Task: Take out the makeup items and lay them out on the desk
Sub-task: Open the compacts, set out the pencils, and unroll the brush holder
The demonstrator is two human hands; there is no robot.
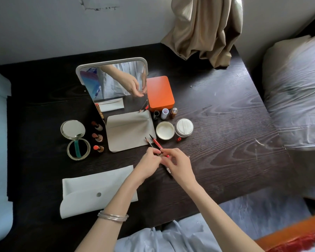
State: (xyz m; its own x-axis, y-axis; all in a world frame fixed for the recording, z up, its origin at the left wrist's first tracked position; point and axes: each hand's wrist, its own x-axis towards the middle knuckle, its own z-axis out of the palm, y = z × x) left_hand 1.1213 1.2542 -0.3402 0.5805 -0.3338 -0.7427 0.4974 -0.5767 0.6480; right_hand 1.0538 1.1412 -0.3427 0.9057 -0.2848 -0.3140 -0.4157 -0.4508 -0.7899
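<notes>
2 hands meet over the dark desk [225, 124]: the left hand [150, 161] and right hand [176, 163] both pinch a red eyeliner pen [157, 145] beside a thin brush [148, 142], just before the grey pouch [129, 131]. 3 lipsticks [98, 137] stand left of it.

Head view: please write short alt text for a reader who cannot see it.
Two hands, left hand and right hand, hold a red pen and a thin brush over a dark desk. Lipsticks, mirror and orange box lie behind.
</notes>
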